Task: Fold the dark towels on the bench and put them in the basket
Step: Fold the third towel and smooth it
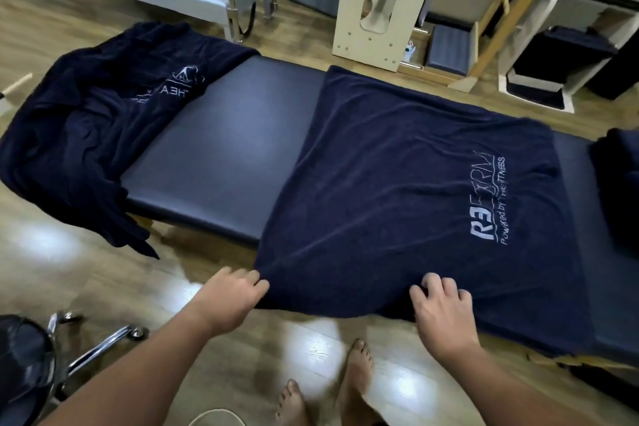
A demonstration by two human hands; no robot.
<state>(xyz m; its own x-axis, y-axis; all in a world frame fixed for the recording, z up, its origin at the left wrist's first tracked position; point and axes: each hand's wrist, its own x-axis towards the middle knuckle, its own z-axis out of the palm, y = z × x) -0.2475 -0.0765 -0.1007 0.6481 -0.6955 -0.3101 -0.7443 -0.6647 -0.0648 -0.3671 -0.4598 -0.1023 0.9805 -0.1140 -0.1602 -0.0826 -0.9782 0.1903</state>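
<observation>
Beyond both grips, dark padded surface (221,149) over wood floor (103,287); left hand (231,297) pinching spread towel (397,204) corner, right hand (441,308) clutching its near edge; crumpled towels (86,124) far left.

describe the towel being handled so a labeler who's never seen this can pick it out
On the long dark padded bench, take the spread towel lying flat at its right half, both hands at its near edge. Unlike the crumpled pile at the left end, it is smooth with pale lettering.
</observation>
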